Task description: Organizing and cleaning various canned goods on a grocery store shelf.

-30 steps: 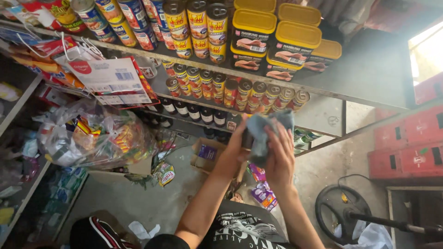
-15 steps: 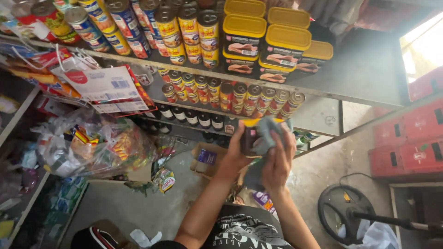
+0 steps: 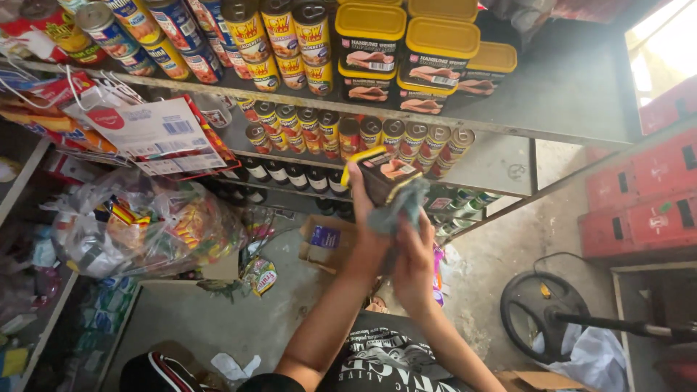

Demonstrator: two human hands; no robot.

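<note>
Your left hand [image 3: 367,239] is clamped around a dark rectangular tin with a yellow lid [image 3: 381,174], holding it up in front of the metal shelves, just below the row of small round cans [image 3: 363,134] on the middle shelf [image 3: 501,163]. Your right hand [image 3: 414,265] is closed on a crumpled blue-grey cloth [image 3: 399,207] and presses it against the tin's lower right side.

To wipe it well, I would keep the left grip on the short edges, so the broad faces stay free for the cloth. Turn the tin a face at a time, rather than chasing it round with the rag. Work the cloth into the rim under the lid, where dust probably gathers. Keep the tin clear of the small cans behind it; a knock there could topple the row.

Compared with half a second ago, the tin sits a little higher and further left, nearer the small cans, and more of its printed face shows. The cloth, which then covered the tin's top, has slipped down to its lower side. The stacked yellow-lidded tins [image 3: 406,51] on the top shelf stand as they did.
</note>
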